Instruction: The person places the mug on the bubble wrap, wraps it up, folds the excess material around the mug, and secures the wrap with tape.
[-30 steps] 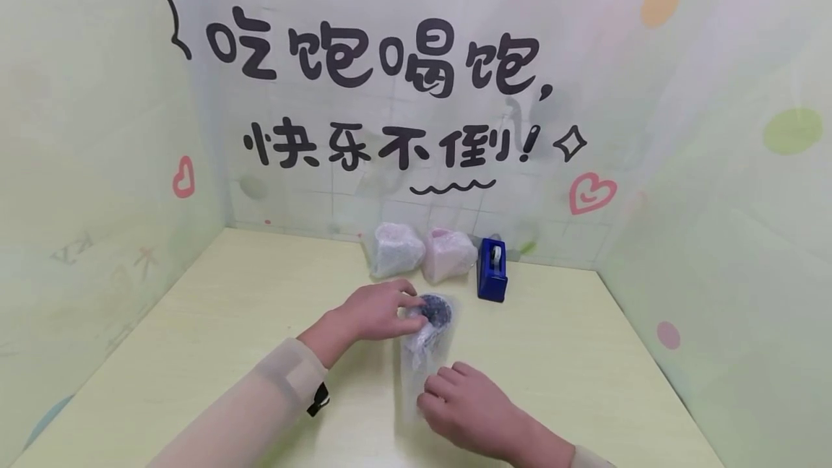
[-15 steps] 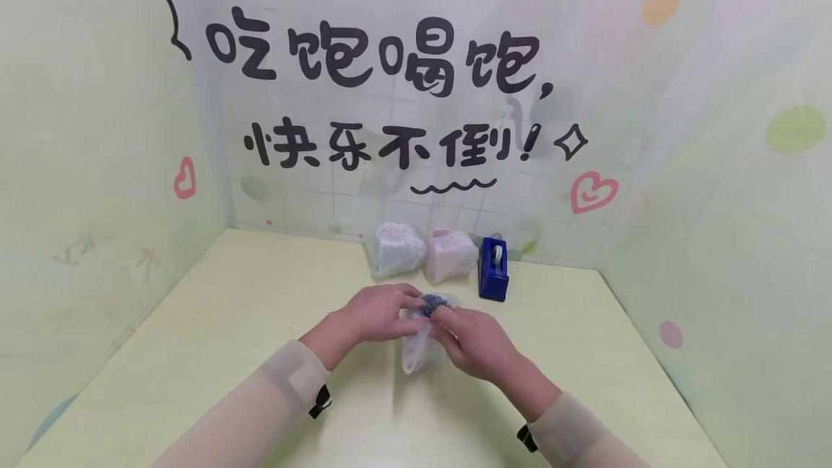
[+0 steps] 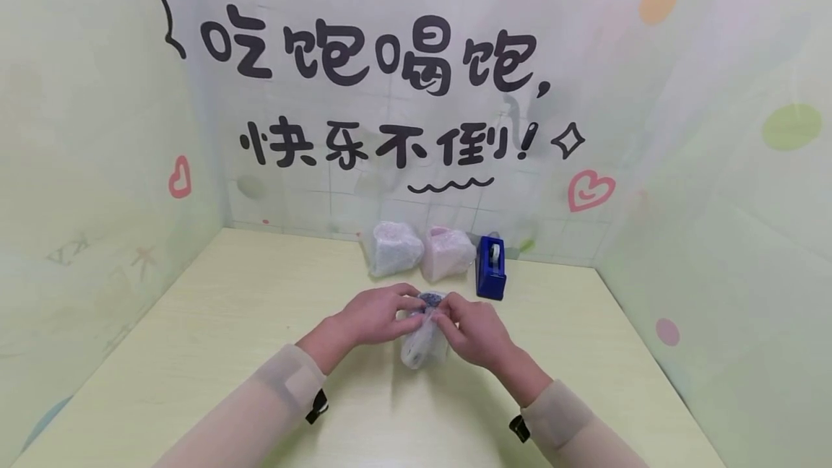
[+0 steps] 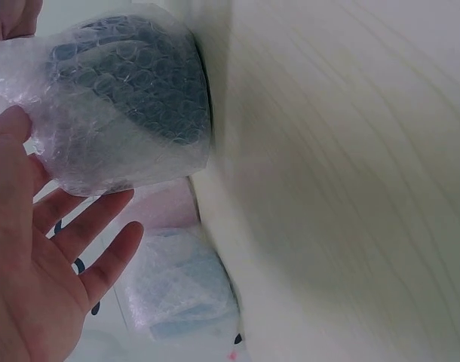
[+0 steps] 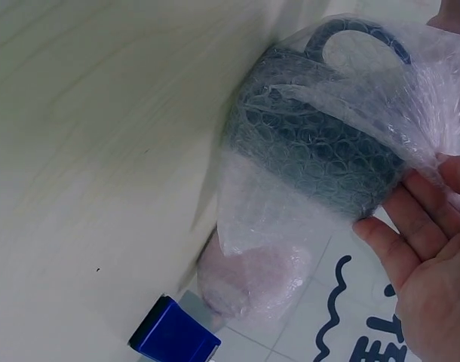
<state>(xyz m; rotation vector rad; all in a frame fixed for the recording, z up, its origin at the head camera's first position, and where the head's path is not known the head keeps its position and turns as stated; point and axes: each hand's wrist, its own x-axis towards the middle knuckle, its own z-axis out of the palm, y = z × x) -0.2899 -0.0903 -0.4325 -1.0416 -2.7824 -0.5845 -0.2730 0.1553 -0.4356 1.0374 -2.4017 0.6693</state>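
Note:
A dark blue mug [image 5: 313, 139] stands on the table in a sheet of bubble wrap [image 3: 419, 351]; its looped handle shows through the plastic in the right wrist view. My left hand [image 3: 378, 314] holds the wrapped mug at its left side near the top. In the left wrist view that thumb bends onto the wrap, while the lower fingers spread loosely beneath. From the right, my right hand [image 3: 477, 329] pinches gathered wrap over the mug's mouth, with the other fingers along the mug's side. Loose wrap hangs down the near side.
Behind the mug, against the wall, are a whitish wrapped bundle [image 3: 395, 250] and a pink wrapped bundle [image 3: 448, 253]. A blue tape dispenser [image 3: 490, 267] stands to their right. Printed walls enclose the pale wooden table [image 3: 214, 323] on three sides.
My right hand has come up from the near end of the wrap to the mug's top, folding the plastic over the opening. My left hand has stayed at the mug.

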